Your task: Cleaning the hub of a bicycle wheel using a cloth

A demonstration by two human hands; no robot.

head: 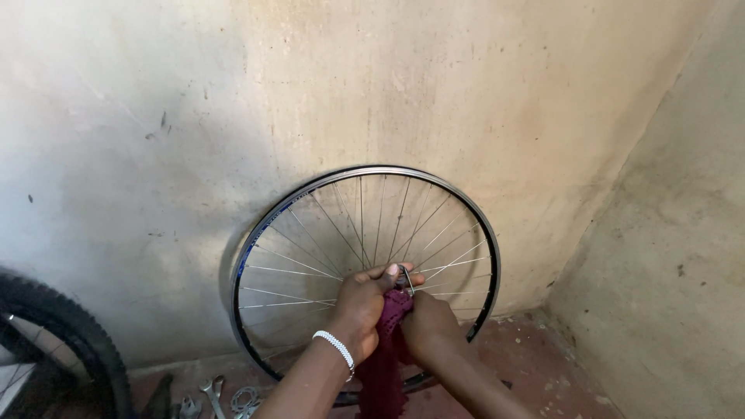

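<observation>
Maroon cloth gripped by both hands at spoked wheel hub

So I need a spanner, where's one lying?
In the head view, a spanner lies on the floor at bottom left, between the tyred wheel and the bare rim.
</observation>
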